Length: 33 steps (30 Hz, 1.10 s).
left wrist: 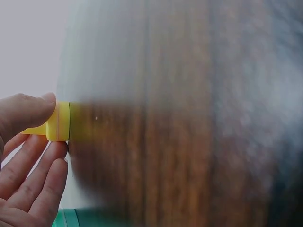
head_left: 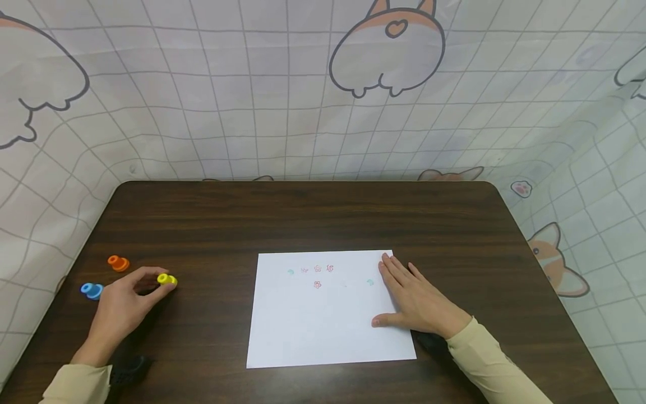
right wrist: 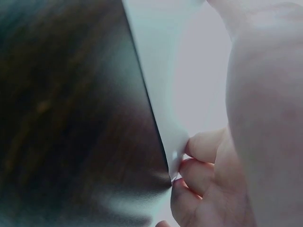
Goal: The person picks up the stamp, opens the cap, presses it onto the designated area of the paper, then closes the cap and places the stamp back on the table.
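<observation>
Thumb and fingers of my left hand point(head_left: 120, 307) pinch a small yellow stamp point(head_left: 167, 279) at the table's left side. In the left wrist view the base of the yellow stamp point(left wrist: 58, 122) meets the table surface. An orange stamp point(head_left: 118, 263) stands just behind that hand, and a blue stamp point(head_left: 92, 290) lies to its left. My right hand point(head_left: 421, 300) rests with spread fingers on the right edge of a white sheet of paper point(head_left: 323, 331). Small red and green printed marks, some flower-shaped, dot the sheet's upper part.
The dark wooden table point(head_left: 323, 219) has rounded far corners. Behind and beside it hangs a white grid-patterned curtain point(head_left: 282, 112) with cartoon dogs. Low in the left wrist view, part of a teal object point(left wrist: 68, 218) shows near the fingers.
</observation>
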Tool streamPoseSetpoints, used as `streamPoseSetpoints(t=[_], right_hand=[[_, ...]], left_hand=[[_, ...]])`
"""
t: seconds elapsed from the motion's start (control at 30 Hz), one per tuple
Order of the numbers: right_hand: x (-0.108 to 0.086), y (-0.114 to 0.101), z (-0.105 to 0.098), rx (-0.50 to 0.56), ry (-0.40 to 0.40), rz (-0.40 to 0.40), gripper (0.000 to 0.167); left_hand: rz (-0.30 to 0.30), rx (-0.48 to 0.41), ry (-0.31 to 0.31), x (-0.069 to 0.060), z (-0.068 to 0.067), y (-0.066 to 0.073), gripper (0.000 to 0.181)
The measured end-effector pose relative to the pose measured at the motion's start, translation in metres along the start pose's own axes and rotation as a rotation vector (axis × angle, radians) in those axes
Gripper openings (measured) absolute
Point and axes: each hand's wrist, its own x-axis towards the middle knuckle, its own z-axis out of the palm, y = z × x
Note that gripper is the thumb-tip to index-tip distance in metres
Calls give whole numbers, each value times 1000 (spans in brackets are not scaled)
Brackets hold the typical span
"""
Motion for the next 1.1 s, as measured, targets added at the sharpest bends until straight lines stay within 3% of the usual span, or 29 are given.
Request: streamPoseSetpoints(t=[0.73,1.1], right_hand=[[2,3,0,16,-19,16,121],[3,4,-2,25,-20,15,121]], left_hand=[[2,10,-17,0,-2,5,40],[32,23,2,6,-14,8,38]])
